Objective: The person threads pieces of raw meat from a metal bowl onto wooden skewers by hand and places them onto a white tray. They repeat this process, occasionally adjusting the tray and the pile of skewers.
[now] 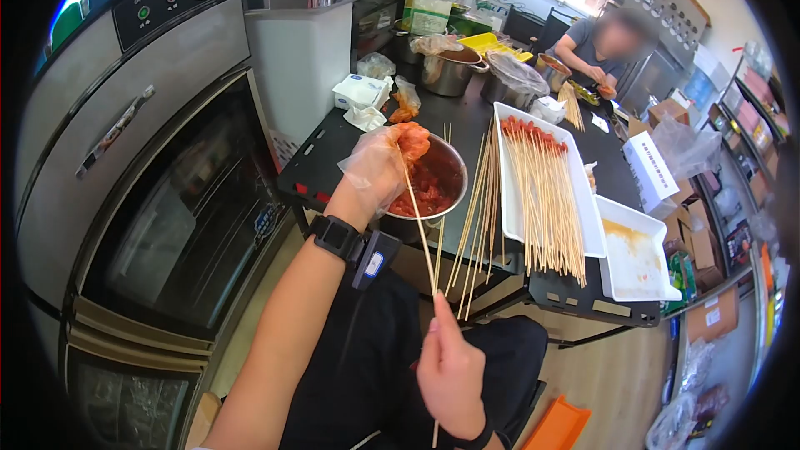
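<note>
My left hand [377,168], in a thin clear glove, holds a piece of red marinated meat [412,140] over the steel bowl [454,197] of the same meat. My right hand [450,371], bare, grips the lower end of a bamboo skewer [419,229] whose tip runs up to the meat in the left hand. A loose bundle of bare skewers [475,217] lies on the black table [321,162] just right of the bowl. The white tray [593,233] beyond it holds several finished meat skewers.
A second white tray [637,262] with sauce traces sits at the right. A large steel oven [150,175] stands to my left. Pots, bags and tissue boxes crowd the far table, where another seated person [600,46] handles skewers. Cardboard boxes [658,167] lie right.
</note>
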A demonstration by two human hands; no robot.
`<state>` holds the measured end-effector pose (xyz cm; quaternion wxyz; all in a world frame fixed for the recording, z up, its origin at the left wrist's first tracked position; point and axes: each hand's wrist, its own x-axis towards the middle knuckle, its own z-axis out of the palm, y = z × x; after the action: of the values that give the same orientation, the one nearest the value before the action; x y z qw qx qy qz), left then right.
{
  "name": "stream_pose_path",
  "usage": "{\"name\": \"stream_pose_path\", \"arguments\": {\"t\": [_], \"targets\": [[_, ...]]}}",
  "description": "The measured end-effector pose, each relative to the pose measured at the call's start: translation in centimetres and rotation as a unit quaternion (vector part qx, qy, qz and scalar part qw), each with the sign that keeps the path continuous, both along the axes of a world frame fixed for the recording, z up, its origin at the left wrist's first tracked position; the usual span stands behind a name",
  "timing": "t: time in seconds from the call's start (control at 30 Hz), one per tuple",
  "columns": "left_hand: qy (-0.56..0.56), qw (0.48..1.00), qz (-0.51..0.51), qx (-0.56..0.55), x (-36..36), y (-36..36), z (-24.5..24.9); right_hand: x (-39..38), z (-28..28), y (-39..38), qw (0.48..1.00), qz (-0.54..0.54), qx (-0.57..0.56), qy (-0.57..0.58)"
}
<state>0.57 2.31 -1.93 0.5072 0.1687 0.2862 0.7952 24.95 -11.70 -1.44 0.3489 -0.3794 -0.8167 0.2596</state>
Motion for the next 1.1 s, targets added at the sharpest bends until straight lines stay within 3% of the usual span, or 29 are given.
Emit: {"name": "stream_pose_path", "arguments": {"t": [0.07, 0.1, 0.13, 0.17, 0.23, 0.33, 0.37, 0.43, 0.47, 0.53, 0.67, 0.87, 1.07, 1.1], "targets": [[0.045, 0.999, 0.014, 0.007, 0.0, -0.3, -0.4, -0.8, 0.4, -1.2, 0.999, 0.004, 0.012, -0.032], [0.23, 0.97, 0.076, 0.001, 0.4, -0.6, -0.6, -1.0, 0.6, -1.4, 0.999, 0.004, 0.01, -0.03], [0.405, 0.904, 0.136, -0.004, 0.6, -0.8, -0.6, -1.1, 0.8, -1.6, 0.999, 0.01, 0.014, -0.036], [0.406, 0.904, 0.135, -0.004, 0.7, -0.8, -0.4, -1.3, 1.0, -1.6, 0.999, 0.017, 0.017, -0.042], [0.093, 0.994, 0.053, 0.025, 0.9, -0.8, 0.4, -1.2, 1.2, -1.4, 0.999, 0.02, 0.021, -0.031], [0.027, 0.999, 0.045, 0.016, 0.5, -0.3, 0.4, -0.9, 1.5, -1.4, 0.999, 0.017, 0.02, -0.02], [0.024, 0.999, 0.045, 0.019, 0.4, -0.4, 0.2, -0.9, 1.6, -1.4, 1.0, 0.018, 0.007, -0.025], [0.183, 0.982, 0.028, 0.048, 0.3, -0.6, -0.2, -0.8, 1.5, -1.4, 0.999, 0.018, -0.005, -0.031], [0.182, 0.982, 0.028, 0.048, 0.5, -0.9, -0.2, -0.8, 1.3, -1.2, 1.0, 0.02, 0.007, -0.017], [0.318, 0.942, 0.079, 0.063, 0.7, -1.3, -0.2, -0.8, 1.3, -1.1, 1.0, 0.022, 0.02, -0.002], [0.244, 0.967, 0.045, 0.063, 0.4, -0.5, -0.8, -0.7, 1.6, -1.1, 0.999, 0.016, 0.019, -0.023], [0.332, 0.935, 0.069, 0.101, 0.3, -1.0, -0.8, -0.3, 2.2, -1.4, 0.999, 0.01, 0.016, -0.039], [0.275, 0.958, 0.052, 0.063, 0.5, -0.7, -0.2, -0.3, 2.0, -1.4, 0.999, 0.017, 0.028, -0.032], [0.202, 0.978, 0.025, 0.053, 0.5, -0.7, 0.1, -0.3, 2.0, -1.3, 0.999, 0.021, 0.032, -0.026]]}}
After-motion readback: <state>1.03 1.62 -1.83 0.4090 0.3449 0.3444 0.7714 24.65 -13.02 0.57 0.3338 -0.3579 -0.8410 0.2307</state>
